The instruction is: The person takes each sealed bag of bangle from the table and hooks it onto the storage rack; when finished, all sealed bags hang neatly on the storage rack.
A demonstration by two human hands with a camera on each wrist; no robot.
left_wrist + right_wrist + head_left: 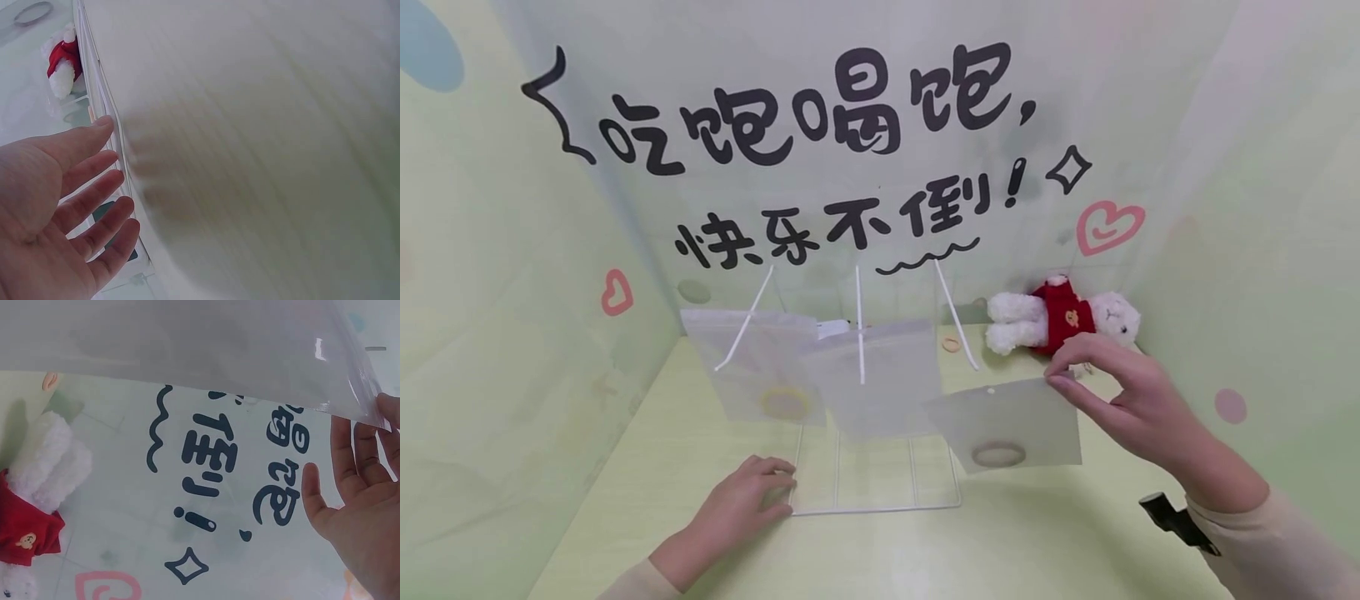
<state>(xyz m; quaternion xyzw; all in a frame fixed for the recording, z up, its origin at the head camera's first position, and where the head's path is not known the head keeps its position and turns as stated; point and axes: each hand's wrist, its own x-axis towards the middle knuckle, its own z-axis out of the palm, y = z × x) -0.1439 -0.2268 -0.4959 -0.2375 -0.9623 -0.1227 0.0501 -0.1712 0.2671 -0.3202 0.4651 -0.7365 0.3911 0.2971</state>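
My right hand [1138,408] pinches the upper right corner of a translucent zip bag [1022,421] between thumb and index finger. A brownish ring [998,454] lies low in that bag, and a small hole shows near its top edge. The bag is in front of and below the right prong [957,315] of a white wire rack [880,510]. My left hand [741,507] rests at the rack's left base edge, its fingers extended in the left wrist view. On the left and middle prongs hang a bag [730,358] with a yellow ring [786,405] and another bag [880,400].
Behind the right hand, a white plush toy [1018,321] in a red sweater lies on its side. A small orange-pink band [951,344] is on the table near it. Printed translucent sheeting [880,183] closes off the back and sides.
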